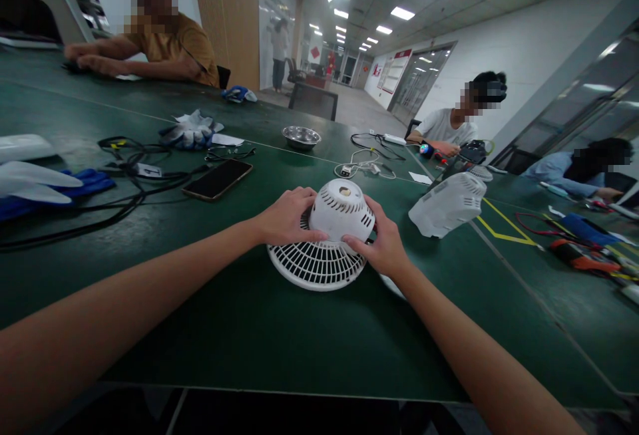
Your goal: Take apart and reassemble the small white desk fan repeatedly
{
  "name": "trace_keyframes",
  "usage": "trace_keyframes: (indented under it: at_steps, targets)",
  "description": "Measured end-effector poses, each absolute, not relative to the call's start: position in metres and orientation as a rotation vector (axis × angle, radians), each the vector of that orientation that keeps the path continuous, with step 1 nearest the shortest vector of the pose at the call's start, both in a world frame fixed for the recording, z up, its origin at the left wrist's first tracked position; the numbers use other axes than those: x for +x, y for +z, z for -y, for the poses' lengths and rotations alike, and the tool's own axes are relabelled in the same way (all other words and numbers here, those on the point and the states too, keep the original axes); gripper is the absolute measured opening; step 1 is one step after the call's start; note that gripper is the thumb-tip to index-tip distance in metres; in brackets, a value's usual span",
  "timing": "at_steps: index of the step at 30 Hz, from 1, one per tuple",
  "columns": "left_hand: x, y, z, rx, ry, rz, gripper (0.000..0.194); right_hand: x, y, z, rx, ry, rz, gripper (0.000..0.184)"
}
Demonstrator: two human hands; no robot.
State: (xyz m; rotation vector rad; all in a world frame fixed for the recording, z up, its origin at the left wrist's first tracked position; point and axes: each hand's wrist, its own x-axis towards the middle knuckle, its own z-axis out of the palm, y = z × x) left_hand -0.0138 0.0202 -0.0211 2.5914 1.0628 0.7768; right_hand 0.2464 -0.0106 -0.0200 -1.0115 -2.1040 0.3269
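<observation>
– What are you holding?
– A white, vented plastic dome, with a round hole in its top. My left hand and right hand grasp it from either side, fingers curled around it and both thumbs on the side nearest me.

– Where is it?
– Straight in front of me, over a round white grille that lies on the green table. The grille's rim spreads out below the dome, towards me. I cannot tell whether the two are joined.

– What is near your right hand?
– A white vented shell on the table, just beyond it and to the right. Part of a pale, flat thing shows beneath my right wrist; most of it is hidden.

– And on your left?
– A dark phone lies face up beyond my left forearm, with black cables beside it and a blue-and-white glove farther left.

– Farther off?
– A metal bowl beyond the dome, and a pale cord loosely coiled to the bowl's right. Across the table sits a person in a mustard shirt.
</observation>
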Motion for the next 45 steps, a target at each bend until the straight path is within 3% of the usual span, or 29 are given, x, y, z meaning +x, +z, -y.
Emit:
trace_keyframes:
  at_steps: [8,12,15,20,23,32,45]
  targets:
    - [-0.015,-0.023,-0.023,2.658,0.750,-1.066,0.080,0.246,-0.024,0.009,-1.021,0.224,2.137,0.086]
    - [-0.014,-0.025,-0.020,2.601,0.829,-1.091,0.070,0.248,-0.021,0.010,-1.054,0.146,2.171,0.096]
    - [-0.014,-0.027,-0.018,2.508,0.924,-1.010,0.069,0.251,-0.019,0.016,-1.039,0.303,2.190,0.102]
    - [-0.011,-0.030,-0.013,2.440,0.939,-0.772,0.115,0.250,-0.019,0.024,-1.002,0.623,2.187,0.093]
    - [-0.007,-0.030,-0.009,2.443,0.949,-0.836,0.125,0.250,-0.020,0.024,-0.950,0.704,2.177,0.092]
    - [0.004,-0.023,-0.001,2.535,1.035,-0.886,0.123,0.248,-0.019,0.021,-0.957,0.766,2.136,0.098]
    - [-0.001,-0.022,-0.005,2.577,1.018,-0.846,0.111,0.248,-0.019,0.020,-0.964,0.755,2.149,0.093]
